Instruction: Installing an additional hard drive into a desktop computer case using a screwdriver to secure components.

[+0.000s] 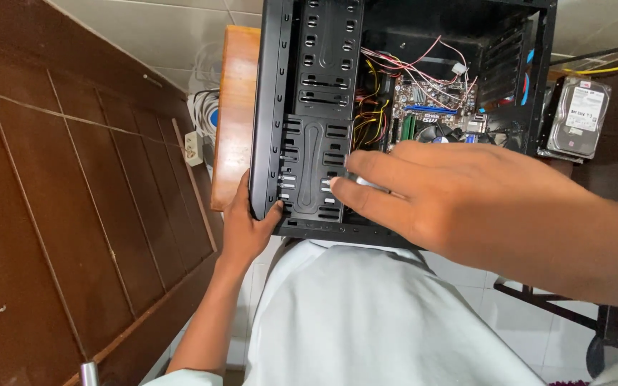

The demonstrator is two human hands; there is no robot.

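Black sheet steel makes up the open computer case (323, 107), which fills the upper middle of the frame, lying on a wooden table (236, 114) with its side panel off. The person's left hand (246, 225) is wrapped around the case's front edge at the lower left corner, fingers curled over the lip and thumb beneath, closed firmly on it. The right hand (452, 196) reaches in from the right of the frame, fingers half extended and close together, tips resting on the drive cage (312, 168) near a pale, silvery object (365, 183); whether it actually grips that object I cannot tell, as the fingers cover most of it.

Judging by the look of it, the case is stiff and fairly heavy with the board and wiring inside, so it would want holding by the frame rails and outer edges, as the left hand does. The punched metal edges of the cage look thin and could be sharp. Deeper in, at the upper centre, the motherboard (430, 107) and the loose red, yellow and white wires (395, 68) look delicate and are poor places to press or pull.

A bare hard drive (577, 118) lies at the upper right, just beside the case, likely dense, smooth and shock-sensitive, best taken by its sides.
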